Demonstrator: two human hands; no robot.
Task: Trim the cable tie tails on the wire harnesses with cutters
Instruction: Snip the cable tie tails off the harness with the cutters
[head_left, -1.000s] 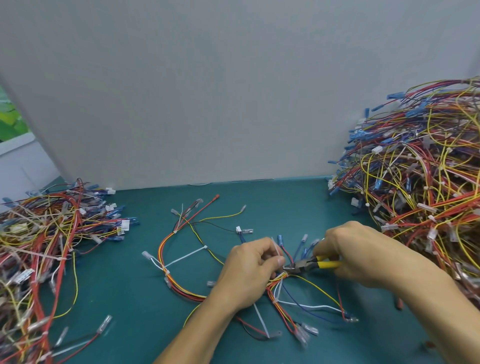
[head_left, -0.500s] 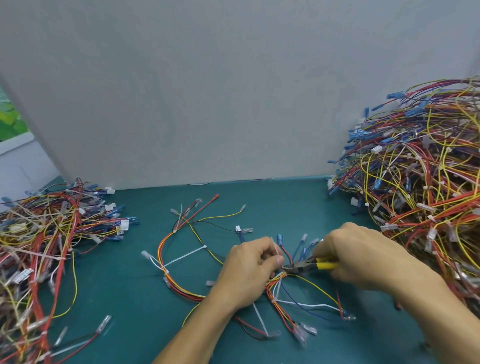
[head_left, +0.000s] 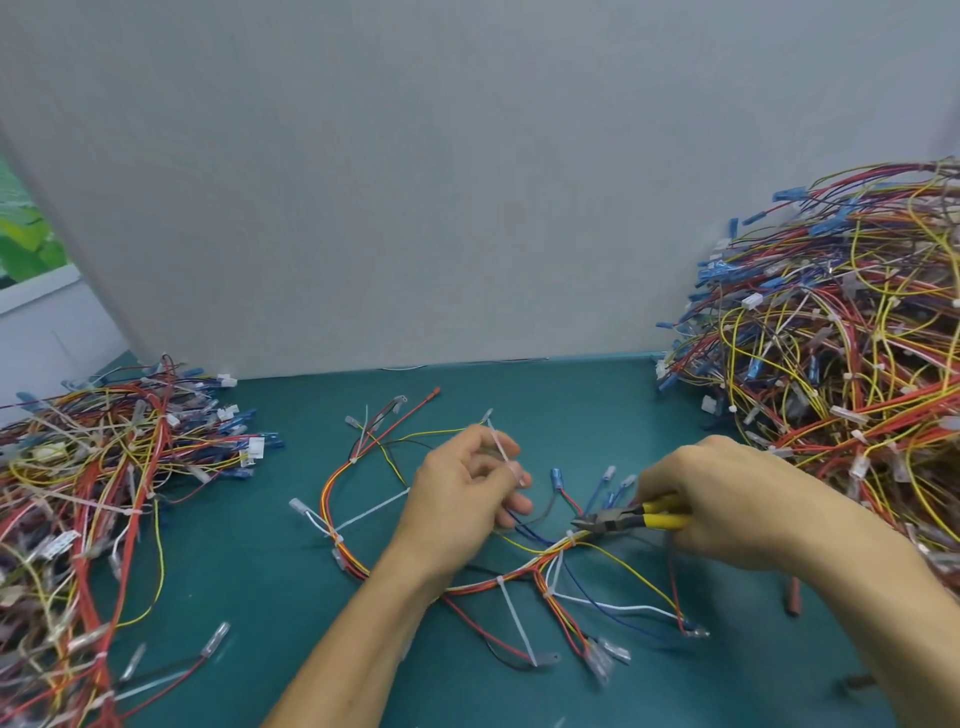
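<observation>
Two heaps of wire harnesses flank the work: the larger heap (head_left: 841, 374) fills the 3 o'clock side against the grey partition (head_left: 467, 182), and the lower heap (head_left: 104, 493) sits at 9 o'clock. Between them, on the teal desk (head_left: 571, 405), one harness (head_left: 519, 573) lies spread in a loop directly under the hands.

Right hand (head_left: 727, 514): fingers wrapped round the yellow handles of the cutters (head_left: 623, 519). The nose points toward 9 o'clock and sits at a tie head on the trunk. Blade gap is too small to read.

Left hand (head_left: 462, 504): thumb and curled fingers pinch a loose tail (head_left: 504, 457), a white strip that looks free of the harness, with its upper end pointing to 12 o'clock.

Untrimmed tails, by my count three:
- Long tail (head_left: 517, 623), at 7 o'clock from the cutter nose, axis roughly 12 to 5.
- Left tail (head_left: 371, 512), at 9 o'clock from the left hand, axis 8 to 2.
- Short tail (head_left: 557, 571), just beside the nose at 6 o'clock, nearly upright in view.

Judgement: the short tail is the next cut. The right hand is nearer and needs only a small drop toward 6 o'clock, with the blades set across the strip.

Obstacles: white, blue and yellow branch wires run just beside that tail, so there is a risk of a nick. The left hand is occupied until it drops the strip.
</observation>
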